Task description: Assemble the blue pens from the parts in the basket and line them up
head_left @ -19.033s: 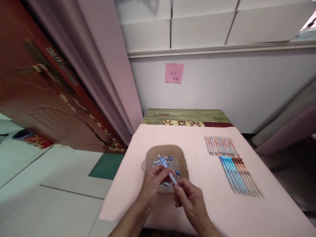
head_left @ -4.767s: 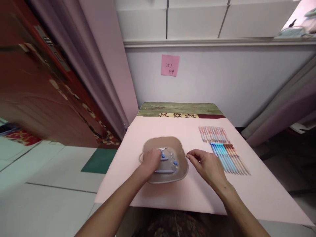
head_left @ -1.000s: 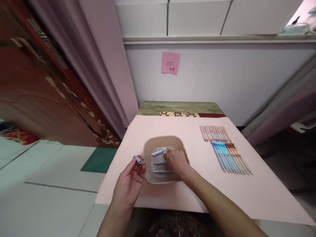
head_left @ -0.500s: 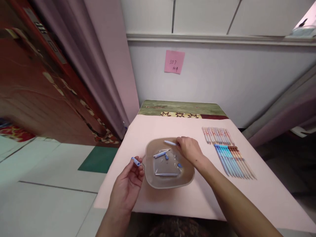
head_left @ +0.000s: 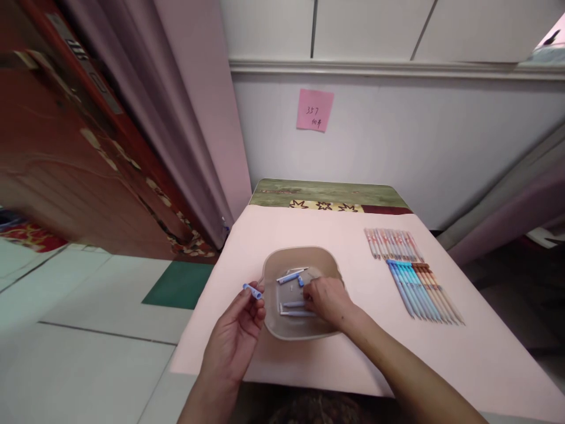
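My left hand is closed on a short blue pen tube, held up beside the left rim of a beige plastic bin. Inside the bin, my right hand has its fingers pinched at the end of a pale blue pen barrel, low over the bottom. Its fingertips are partly hidden. Another pen barrel lies just in front of that one. Farther back in the bin rest a blue-and-white pen part and a small blue piece.
On the right of the pink-covered table lies a row of blue and brown pens. Behind it is a row of pale patterned pens. A wall with a pink note stands beyond the table.
My right hand has moved from the bin's back right rim down into its middle, bringing the pale blue barrel with it. My left hand still holds the short tube, shifted slightly right in view.
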The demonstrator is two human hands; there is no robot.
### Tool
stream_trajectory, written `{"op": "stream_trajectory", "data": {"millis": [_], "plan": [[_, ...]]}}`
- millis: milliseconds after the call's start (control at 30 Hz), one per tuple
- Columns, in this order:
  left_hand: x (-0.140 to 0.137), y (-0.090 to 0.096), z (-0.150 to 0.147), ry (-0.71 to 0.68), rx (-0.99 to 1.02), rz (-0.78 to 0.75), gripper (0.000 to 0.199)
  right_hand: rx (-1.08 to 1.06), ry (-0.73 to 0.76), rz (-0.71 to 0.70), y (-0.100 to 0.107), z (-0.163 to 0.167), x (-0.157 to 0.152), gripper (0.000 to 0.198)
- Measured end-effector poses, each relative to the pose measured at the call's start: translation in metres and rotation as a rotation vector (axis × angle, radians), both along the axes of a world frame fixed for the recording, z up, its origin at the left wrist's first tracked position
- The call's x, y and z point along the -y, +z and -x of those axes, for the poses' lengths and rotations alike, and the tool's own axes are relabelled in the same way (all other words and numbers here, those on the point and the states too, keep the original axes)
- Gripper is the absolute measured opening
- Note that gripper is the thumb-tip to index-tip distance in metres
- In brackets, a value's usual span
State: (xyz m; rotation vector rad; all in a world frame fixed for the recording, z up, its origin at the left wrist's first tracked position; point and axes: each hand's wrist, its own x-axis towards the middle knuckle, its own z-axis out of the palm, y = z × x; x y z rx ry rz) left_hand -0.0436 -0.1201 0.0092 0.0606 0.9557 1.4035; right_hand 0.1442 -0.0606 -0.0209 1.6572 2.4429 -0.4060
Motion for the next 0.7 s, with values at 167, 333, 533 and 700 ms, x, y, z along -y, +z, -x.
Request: {"op": "stream_trajectory", "data": {"millis": [167,333,533,700], "plan": [[0.001,-0.002,-0.001,-0.009,0.004,-0.003,0.018,-0.015,-0.093,-0.081,0.009,-0.01,-0.017,0.028],[0.001,0.0,-0.005,-0.014,-0.011,-0.011,0.018,0.009,-0.142,-0.071,0.006,0.008,-0.028,0.024],[0.004,-0.002,-0.005,-0.029,-0.021,0.004,0.017,0.034,-0.145,-0.064,0.001,0.017,-0.027,0.024],[0.003,-0.005,-0.005,-0.033,-0.028,-0.003,0.016,0.05,-0.145,-0.123,0.006,0.0,-0.034,0.023]]}}
